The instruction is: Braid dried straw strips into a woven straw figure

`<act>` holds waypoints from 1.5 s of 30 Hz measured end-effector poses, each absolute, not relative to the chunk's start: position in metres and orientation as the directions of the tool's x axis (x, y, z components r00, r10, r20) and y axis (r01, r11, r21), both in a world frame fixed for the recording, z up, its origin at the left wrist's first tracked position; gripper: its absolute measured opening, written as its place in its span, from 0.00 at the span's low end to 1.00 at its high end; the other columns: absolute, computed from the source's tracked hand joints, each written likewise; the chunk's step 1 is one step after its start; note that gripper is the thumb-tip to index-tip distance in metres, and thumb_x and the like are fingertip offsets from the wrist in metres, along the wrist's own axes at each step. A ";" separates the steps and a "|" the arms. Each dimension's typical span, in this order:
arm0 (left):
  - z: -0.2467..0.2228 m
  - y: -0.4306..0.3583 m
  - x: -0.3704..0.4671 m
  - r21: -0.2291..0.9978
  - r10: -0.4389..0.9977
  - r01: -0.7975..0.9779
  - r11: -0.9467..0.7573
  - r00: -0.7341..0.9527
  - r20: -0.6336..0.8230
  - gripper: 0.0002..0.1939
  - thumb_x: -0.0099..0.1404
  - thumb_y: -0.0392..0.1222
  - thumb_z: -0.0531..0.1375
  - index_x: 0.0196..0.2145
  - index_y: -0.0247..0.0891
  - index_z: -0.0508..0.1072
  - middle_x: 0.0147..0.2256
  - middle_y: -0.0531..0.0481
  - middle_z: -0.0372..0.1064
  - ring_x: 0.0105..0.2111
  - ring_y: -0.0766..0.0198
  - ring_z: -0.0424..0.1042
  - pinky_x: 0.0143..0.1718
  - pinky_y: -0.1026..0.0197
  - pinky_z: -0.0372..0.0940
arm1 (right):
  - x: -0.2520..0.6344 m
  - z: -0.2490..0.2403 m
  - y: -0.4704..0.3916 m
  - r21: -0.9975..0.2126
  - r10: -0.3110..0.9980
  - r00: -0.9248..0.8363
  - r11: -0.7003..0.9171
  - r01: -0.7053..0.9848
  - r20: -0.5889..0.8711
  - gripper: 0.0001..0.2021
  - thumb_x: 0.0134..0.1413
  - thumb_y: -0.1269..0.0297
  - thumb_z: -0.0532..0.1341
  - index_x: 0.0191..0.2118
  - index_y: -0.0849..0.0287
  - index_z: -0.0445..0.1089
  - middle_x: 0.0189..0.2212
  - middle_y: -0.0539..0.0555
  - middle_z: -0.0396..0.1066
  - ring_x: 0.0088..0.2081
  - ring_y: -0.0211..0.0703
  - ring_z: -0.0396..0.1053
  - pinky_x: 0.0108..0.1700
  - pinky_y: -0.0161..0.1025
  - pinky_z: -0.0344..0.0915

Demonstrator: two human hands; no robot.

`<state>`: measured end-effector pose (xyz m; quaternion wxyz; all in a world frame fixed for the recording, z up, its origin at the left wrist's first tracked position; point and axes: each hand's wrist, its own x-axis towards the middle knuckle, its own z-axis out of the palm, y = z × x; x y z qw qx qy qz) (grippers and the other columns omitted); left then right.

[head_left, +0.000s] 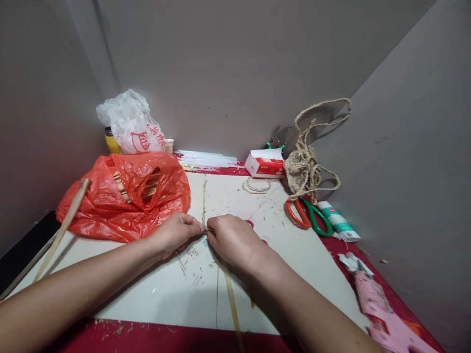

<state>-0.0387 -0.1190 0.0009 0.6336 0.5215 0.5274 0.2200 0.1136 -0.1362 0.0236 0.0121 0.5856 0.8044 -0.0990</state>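
Observation:
Fingertip to fingertip, my left hand (180,231) and my right hand (231,239) pinch a thin straw-coloured braid (204,198) over the middle of the white board (176,294). The braid's finished-looking length points away from me; the spot between my fingers is mostly covered. From beneath my right hand a flat pale strip (232,306) and a thinner strand run toward the near edge. Red scissor handles (250,223) show partly behind my right hand.
Left stands a red plastic bag (147,215) of wooden strips, with a stick (71,211) beside it. Clear glue sticks (206,158) and a red-white box (265,164) line the back. Right are a rope bundle (303,171), orange-green-handled scissors (319,218) and a pink glue gun (375,299).

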 end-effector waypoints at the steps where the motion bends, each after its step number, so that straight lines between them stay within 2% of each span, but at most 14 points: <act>1: 0.001 -0.119 -0.039 0.894 0.826 0.266 0.361 0.353 -0.439 0.14 0.52 0.48 0.61 0.20 0.35 0.66 0.12 0.61 0.48 0.11 0.76 0.42 0.13 0.66 0.37 | 0.112 0.025 -0.137 -0.132 0.940 -0.311 0.294 0.947 -0.138 0.11 0.54 0.69 0.51 0.32 0.59 0.72 0.28 0.58 0.73 0.30 0.45 0.70 0.28 0.36 0.54; 8: 0.000 -0.119 -0.038 0.889 0.830 0.241 0.388 0.327 -0.451 0.12 0.52 0.45 0.60 0.19 0.36 0.64 0.12 0.62 0.48 0.11 0.76 0.43 0.13 0.67 0.37 | 0.103 0.040 -0.143 -0.081 0.936 -0.279 0.268 0.960 -0.213 0.10 0.53 0.75 0.52 0.34 0.60 0.71 0.28 0.60 0.74 0.31 0.48 0.72 0.28 0.36 0.56; 15: 0.002 -0.120 -0.037 0.886 0.825 0.224 0.405 0.328 -0.460 0.10 0.51 0.43 0.59 0.19 0.36 0.65 0.11 0.62 0.48 0.11 0.76 0.43 0.12 0.67 0.38 | 0.104 0.038 -0.144 -0.093 0.931 -0.305 0.291 0.952 -0.200 0.11 0.52 0.75 0.53 0.34 0.60 0.72 0.29 0.60 0.74 0.32 0.47 0.72 0.29 0.36 0.55; 17: 0.002 -0.120 -0.037 0.880 0.826 0.230 0.415 0.311 -0.471 0.09 0.51 0.42 0.59 0.20 0.35 0.66 0.11 0.62 0.48 0.11 0.76 0.44 0.12 0.67 0.38 | 0.108 0.035 -0.142 -0.135 0.932 -0.318 0.297 0.945 -0.175 0.10 0.53 0.70 0.53 0.32 0.60 0.72 0.28 0.59 0.73 0.30 0.45 0.70 0.27 0.35 0.53; 21: 0.001 -0.119 -0.037 0.879 0.835 0.255 0.403 0.291 -0.467 0.09 0.52 0.42 0.59 0.21 0.35 0.67 0.10 0.62 0.49 0.10 0.76 0.44 0.12 0.67 0.38 | 0.122 0.031 -0.133 -0.300 0.906 -0.368 0.299 0.906 -0.209 0.13 0.55 0.60 0.52 0.29 0.60 0.71 0.26 0.56 0.71 0.26 0.39 0.65 0.25 0.34 0.50; 25: 0.000 -0.120 -0.036 0.881 0.844 0.291 0.374 0.287 -0.453 0.09 0.53 0.42 0.59 0.21 0.35 0.67 0.10 0.62 0.49 0.10 0.76 0.45 0.13 0.68 0.38 | 0.132 0.033 -0.125 -0.391 0.888 -0.397 0.289 0.874 -0.232 0.13 0.55 0.64 0.52 0.27 0.61 0.70 0.24 0.53 0.69 0.23 0.35 0.59 0.25 0.32 0.49; 31: 0.003 -0.123 -0.032 0.885 0.873 0.336 0.323 0.255 -0.416 0.10 0.54 0.40 0.58 0.19 0.36 0.64 0.11 0.62 0.50 0.12 0.76 0.46 0.15 0.69 0.42 | 0.130 0.036 -0.126 -0.436 0.897 -0.390 0.271 0.858 -0.210 0.13 0.55 0.65 0.52 0.26 0.61 0.69 0.24 0.52 0.68 0.22 0.34 0.56 0.24 0.32 0.47; 40: -0.003 -0.123 -0.032 0.909 0.891 0.295 0.294 0.260 -0.372 0.07 0.52 0.36 0.56 0.19 0.36 0.62 0.13 0.61 0.52 0.13 0.76 0.48 0.16 0.69 0.44 | 0.122 0.046 -0.140 -0.391 0.892 -0.400 0.298 0.871 -0.209 0.13 0.54 0.64 0.51 0.25 0.61 0.69 0.24 0.53 0.70 0.22 0.35 0.59 0.24 0.33 0.47; 45: -0.003 -0.123 -0.034 0.915 0.876 0.222 0.337 0.284 -0.391 0.07 0.51 0.36 0.55 0.18 0.36 0.61 0.11 0.62 0.50 0.11 0.76 0.45 0.14 0.68 0.40 | 0.102 0.050 -0.149 -0.219 0.888 -0.372 0.319 0.922 -0.270 0.13 0.51 0.67 0.51 0.31 0.61 0.73 0.29 0.59 0.74 0.28 0.43 0.68 0.27 0.35 0.53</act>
